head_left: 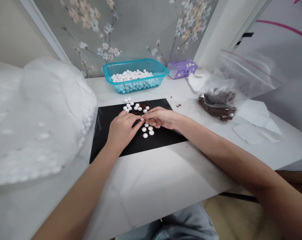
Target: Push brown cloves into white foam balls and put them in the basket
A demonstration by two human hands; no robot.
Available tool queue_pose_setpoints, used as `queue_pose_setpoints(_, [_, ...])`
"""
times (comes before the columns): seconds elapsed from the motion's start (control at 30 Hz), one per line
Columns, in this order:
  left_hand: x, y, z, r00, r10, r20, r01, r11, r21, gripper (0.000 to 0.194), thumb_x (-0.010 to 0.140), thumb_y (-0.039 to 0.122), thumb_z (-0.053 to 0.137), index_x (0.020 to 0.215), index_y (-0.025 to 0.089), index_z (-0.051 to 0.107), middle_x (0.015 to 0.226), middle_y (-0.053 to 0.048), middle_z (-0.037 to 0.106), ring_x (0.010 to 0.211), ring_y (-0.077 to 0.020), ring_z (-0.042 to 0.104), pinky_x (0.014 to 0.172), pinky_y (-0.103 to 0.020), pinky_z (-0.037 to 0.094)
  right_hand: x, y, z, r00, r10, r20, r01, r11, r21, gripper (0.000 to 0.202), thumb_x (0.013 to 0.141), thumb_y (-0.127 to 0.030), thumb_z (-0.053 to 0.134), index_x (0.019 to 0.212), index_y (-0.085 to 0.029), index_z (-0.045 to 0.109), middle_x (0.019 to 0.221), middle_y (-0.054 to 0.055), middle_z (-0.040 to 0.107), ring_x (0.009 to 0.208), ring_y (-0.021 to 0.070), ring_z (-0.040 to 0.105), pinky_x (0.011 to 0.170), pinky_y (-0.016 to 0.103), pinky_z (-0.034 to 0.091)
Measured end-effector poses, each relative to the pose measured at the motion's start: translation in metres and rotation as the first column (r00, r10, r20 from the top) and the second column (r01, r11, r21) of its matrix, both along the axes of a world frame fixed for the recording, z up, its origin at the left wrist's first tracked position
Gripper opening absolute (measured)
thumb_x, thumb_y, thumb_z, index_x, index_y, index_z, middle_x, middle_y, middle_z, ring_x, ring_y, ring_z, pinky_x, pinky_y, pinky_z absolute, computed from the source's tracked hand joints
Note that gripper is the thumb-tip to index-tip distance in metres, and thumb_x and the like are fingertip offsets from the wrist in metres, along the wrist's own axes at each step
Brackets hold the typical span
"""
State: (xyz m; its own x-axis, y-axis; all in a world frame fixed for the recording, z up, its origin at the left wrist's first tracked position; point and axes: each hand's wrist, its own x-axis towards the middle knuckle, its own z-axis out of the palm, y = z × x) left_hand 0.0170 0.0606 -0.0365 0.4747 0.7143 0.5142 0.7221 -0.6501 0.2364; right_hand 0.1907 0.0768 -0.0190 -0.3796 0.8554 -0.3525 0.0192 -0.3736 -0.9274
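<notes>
Over a black mat [108, 130], my left hand [123, 128] pinches a small white ball [142, 118] between thumb and forefinger. My right hand [162, 117] meets it there, its thumb and forefinger pressed together at the ball; anything between those fingertips is too small to make out. Several loose white balls [145, 135] lie on the mat just below the hands. More white balls [128, 105] rest beyond my left hand, beside a scatter of small dark red-brown pieces [142, 104].
A blue plastic basket [135, 87] of white balls stands at the back, near a purple tissue pack [183, 69]. On the right lies a clear zip bag [219, 103] with dark brown pieces. A large translucent bag [40, 120] of white balls fills the left side.
</notes>
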Motion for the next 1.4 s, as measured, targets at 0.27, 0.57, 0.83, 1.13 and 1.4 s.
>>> queue_pose_setpoints(0.27, [-0.0004,-0.0002,-0.002,0.998,-0.042,-0.052,0.044,0.998,0.04,0.025,0.088,0.03,0.045,0.088,0.019,0.067,0.086,-0.005,0.069,0.084,-0.0207,0.055,0.076,-0.032,0.044,-0.0017,-0.0022,-0.0015,1.0,0.015,0.009,-0.015,1.0,0.023,0.008,0.069,-0.014,0.064,0.065,-0.01,0.058,0.046,-0.003,0.048,0.039,0.0043,0.043,0.033,0.014,0.033])
queue_pose_setpoints(0.57, [0.0003,0.001,-0.0023,0.998,-0.051,0.037,0.046,0.991,0.125,0.019,0.085,0.026,0.052,0.085,0.015,0.067,0.079,-0.004,0.07,0.079,-0.0185,0.057,0.072,-0.029,0.046,0.0012,-0.0016,-0.0079,0.998,0.058,-0.033,-0.055,0.994,0.097,0.014,0.072,-0.023,0.065,0.069,-0.012,0.058,0.055,-0.002,0.054,0.041,0.0051,0.047,0.033,0.016,0.038])
queue_pose_setpoints(0.83, [0.0013,0.0001,-0.0021,0.997,-0.056,0.05,0.051,0.994,0.092,0.018,0.084,0.027,0.054,0.083,0.015,0.068,0.076,-0.003,0.07,0.077,-0.0178,0.057,0.071,-0.028,0.046,-0.0031,-0.0023,-0.0049,0.999,0.037,-0.015,-0.036,0.997,0.076,0.017,0.074,-0.018,0.06,0.06,-0.012,0.053,0.048,-0.003,0.05,0.036,0.0048,0.043,0.03,0.016,0.036])
queue_pose_setpoints(1.13, [0.0006,-0.0006,-0.0026,0.999,-0.041,0.013,0.041,0.999,0.031,0.018,0.084,0.028,0.053,0.083,0.017,0.068,0.078,-0.003,0.07,0.079,-0.0187,0.057,0.072,-0.03,0.046,-0.0057,-0.0031,-0.005,0.999,0.013,0.044,-0.018,0.995,0.097,0.012,0.075,-0.012,0.056,0.063,-0.011,0.054,0.044,-0.005,0.047,0.031,0.0036,0.037,0.027,0.015,0.029])
queue_pose_setpoints(1.4, [0.0028,-0.0007,0.0002,0.997,0.013,0.072,-0.015,0.999,0.035,0.019,0.082,0.03,0.054,0.079,0.017,0.066,0.075,-0.004,0.068,0.079,-0.0183,0.057,0.072,-0.029,0.046,-0.005,-0.0026,-0.0041,1.0,0.014,-0.019,-0.012,0.995,0.102,0.021,0.081,-0.023,0.054,0.063,-0.012,0.053,0.048,-0.003,0.05,0.029,0.0035,0.036,0.026,0.017,0.024])
